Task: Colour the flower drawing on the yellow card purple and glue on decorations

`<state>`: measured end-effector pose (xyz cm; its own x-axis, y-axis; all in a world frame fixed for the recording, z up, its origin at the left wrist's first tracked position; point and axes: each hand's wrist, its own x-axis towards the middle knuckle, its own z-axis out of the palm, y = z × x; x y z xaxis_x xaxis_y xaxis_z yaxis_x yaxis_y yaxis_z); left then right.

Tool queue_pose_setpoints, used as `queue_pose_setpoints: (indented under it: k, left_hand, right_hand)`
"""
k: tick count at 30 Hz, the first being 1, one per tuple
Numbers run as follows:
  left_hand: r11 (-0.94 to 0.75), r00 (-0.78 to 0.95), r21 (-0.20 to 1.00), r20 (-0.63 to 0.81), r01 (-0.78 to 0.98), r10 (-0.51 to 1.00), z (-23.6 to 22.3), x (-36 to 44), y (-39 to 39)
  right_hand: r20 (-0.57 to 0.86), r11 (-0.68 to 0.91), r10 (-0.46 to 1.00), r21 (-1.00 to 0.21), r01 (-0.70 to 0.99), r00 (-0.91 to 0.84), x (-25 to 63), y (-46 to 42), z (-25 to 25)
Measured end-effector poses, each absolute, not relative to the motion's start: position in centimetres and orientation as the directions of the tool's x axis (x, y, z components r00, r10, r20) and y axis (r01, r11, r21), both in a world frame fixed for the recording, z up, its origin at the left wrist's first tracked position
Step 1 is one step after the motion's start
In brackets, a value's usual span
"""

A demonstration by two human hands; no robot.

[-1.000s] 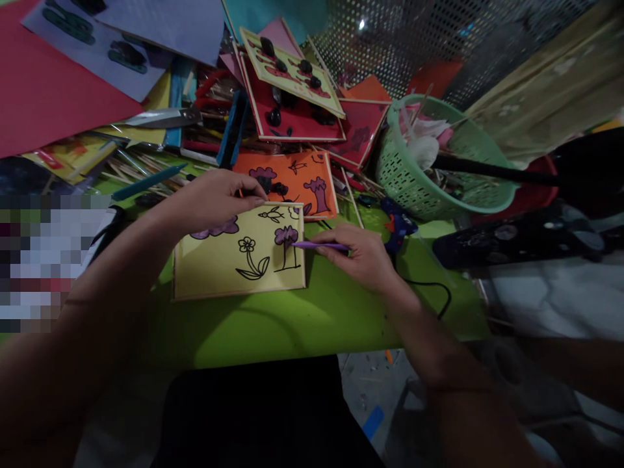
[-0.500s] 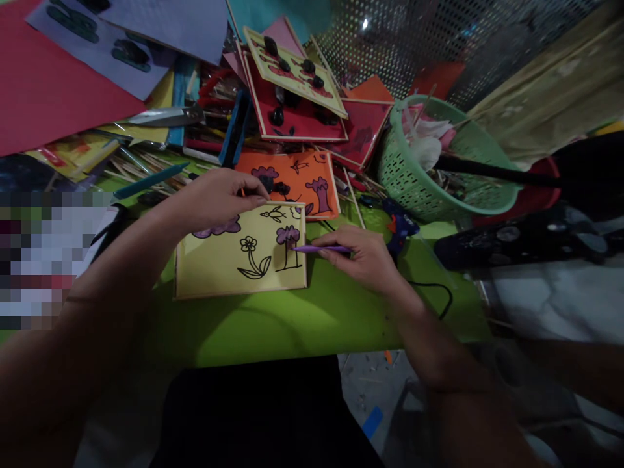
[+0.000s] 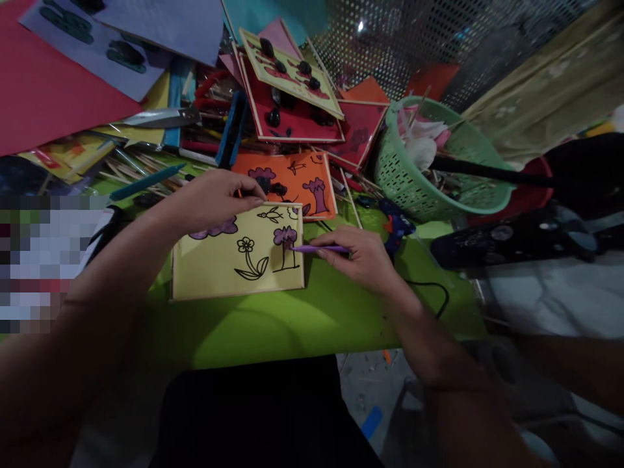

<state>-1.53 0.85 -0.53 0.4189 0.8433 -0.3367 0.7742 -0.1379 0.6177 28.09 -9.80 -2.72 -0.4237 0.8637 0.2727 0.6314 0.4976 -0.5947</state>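
Note:
A yellow picture card (image 3: 209, 270) with a thin stick frame lies on the green table, drawn with a black-outlined flower, bird and tree. The cloud and the treetop are purple. My left hand (image 3: 219, 198) is bent over the card's upper edge, its fingertips closed on the frame; the thumb is partly hidden. Between the fingers and thumb of my right hand (image 3: 358, 253) is a purple felt-tip pen (image 3: 316, 248), held nearly level. Its tip touches the tree trunk, just under the treetop. An orange picture card (image 3: 292, 179) with similar drawings lies directly behind the yellow one.
Framed red and yellow cards (image 3: 292, 78) are stacked at the back. Scissors (image 3: 160, 117), a teal pen (image 3: 146, 182) and thin sticks lie at left. A green basket (image 3: 404, 175) and a blue glue gun (image 3: 397, 221) with a black cord are on the right.
The pen tip has shifted very slightly down along the tree trunk, where a little purple shows. My left hand and the card stay in place; the whole view sways slightly.

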Motion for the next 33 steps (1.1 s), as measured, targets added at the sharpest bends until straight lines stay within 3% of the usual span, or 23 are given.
queue_pose_setpoints:
  k: [16, 23, 33]
  left_hand:
    - [-0.24, 0.455, 0.6, -0.234, 0.763, 0.859, -0.75, -1.54, 1.22]
    - [-0.152, 0.426, 0.63, -0.31, 0.762, 0.85, -0.67, -1.61, 1.0]
    - [-0.283, 0.482, 0.593, -0.206, 0.754, 0.851, -0.37, -1.34, 1.15]
  right_hand:
    - [0.314, 0.514, 0.857, -0.544, 0.663, -0.408, 28.17, -9.93, -2.51]
    - [0.291, 0.498, 0.866, -0.573, 0.651, -0.407, 28.14, -9.86, -2.34]
    - [0.253, 0.477, 0.874, -0.608, 0.635, -0.415, 28.12, -9.87, -2.45]
